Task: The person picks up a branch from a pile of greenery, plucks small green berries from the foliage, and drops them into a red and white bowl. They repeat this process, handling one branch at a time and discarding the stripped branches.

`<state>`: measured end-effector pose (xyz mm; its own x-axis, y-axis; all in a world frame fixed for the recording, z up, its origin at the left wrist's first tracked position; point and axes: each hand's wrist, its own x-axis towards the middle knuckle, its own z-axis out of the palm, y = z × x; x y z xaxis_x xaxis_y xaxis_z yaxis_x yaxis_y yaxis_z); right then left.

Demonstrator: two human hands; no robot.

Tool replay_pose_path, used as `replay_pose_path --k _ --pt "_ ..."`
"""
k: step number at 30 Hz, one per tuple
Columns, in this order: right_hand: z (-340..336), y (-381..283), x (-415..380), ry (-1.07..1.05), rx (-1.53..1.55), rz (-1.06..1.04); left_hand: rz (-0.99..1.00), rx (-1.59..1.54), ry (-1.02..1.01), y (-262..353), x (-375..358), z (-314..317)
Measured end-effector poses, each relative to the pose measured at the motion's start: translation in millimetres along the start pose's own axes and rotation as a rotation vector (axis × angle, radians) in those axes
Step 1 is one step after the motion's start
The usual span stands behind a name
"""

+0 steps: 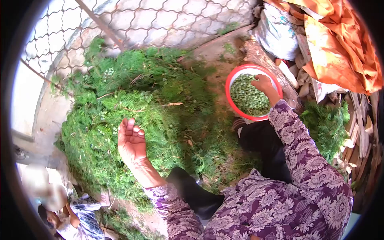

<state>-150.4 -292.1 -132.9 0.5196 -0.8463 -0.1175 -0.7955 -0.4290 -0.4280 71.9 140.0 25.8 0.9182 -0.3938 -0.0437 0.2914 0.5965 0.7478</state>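
A red-rimmed basin [229,86] with a white inside stands at the right, well filled with small round green pieces [249,98]. Over its upper right part is my right hand [264,85], its fingers bent together at the pieces; what they hold, if anything, is too small to make out. My left hand [132,142] is raised above a wide heap of green feathery branches [160,116], palm up, its fingers slightly curled and nothing visible in it. Small pale round bits show among the branches.
Wire mesh fence [154,24] runs behind the heap. At the right are a white sack [277,32], an orange sheet [336,52], split firewood [362,128] and more greenery [326,124]. Another person [82,218] is at the lower left.
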Motion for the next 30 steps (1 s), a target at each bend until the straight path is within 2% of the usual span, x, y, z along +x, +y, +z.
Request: replay_pose_path --k 2,8,9,11,15,18,20,21,23,26,27,28,30 --pt "14.4 -17.4 -3.3 0.033 0.031 -0.086 -0.006 -0.077 -0.024 5.5 -1.2 -4.2" --pt "59.7 -84.4 -11.3 -0.268 -0.037 -0.519 0.037 -0.158 -0.004 19.1 -9.6 -12.3" --pt "63.6 -100.2 -19.3 -0.271 -0.045 -0.535 0.034 -0.177 0.003 22.5 -10.7 -17.1" --pt "71.2 -132.7 -33.7 -0.378 0.231 -0.502 0.046 -0.204 0.004 28.2 -11.8 -24.6" --pt "101.9 -207.5 -36.4 -0.426 0.084 -0.644 0.090 -0.262 0.014 38.3 -15.7 -32.9" --pt "123.4 -266.8 -53.2 -0.453 0.191 -0.593 0.111 -0.301 0.028 46.0 -20.9 -39.2" --pt "133.9 -303.1 -64.2 -0.273 0.355 -0.607 0.129 -0.298 0.031 51.1 -23.3 -44.1" --pt "132.5 -319.8 -71.1 -0.281 0.353 -0.617 0.139 -0.313 0.021 52.4 -24.2 -46.5" --pt "131.3 -345.6 -81.2 -0.313 -0.035 -0.580 0.144 -0.333 0.025 55.3 -26.6 -48.8" --pt "152.5 -355.0 -85.5 -0.378 -0.151 -0.499 0.133 -0.359 0.043 59.1 -28.8 -49.2" --pt "161.4 -351.2 -89.1 -0.258 -0.152 -0.539 0.133 -0.363 0.019 59.5 -29.5 -51.4" --pt "166.0 -348.5 -84.0 -0.264 -0.152 -0.548 0.140 -0.360 0.027 59.9 -30.4 -52.1" --pt "168.7 -344.6 -78.3 -0.452 -0.252 -0.627 0.137 -0.369 0.024 61.8 -33.1 -51.7"
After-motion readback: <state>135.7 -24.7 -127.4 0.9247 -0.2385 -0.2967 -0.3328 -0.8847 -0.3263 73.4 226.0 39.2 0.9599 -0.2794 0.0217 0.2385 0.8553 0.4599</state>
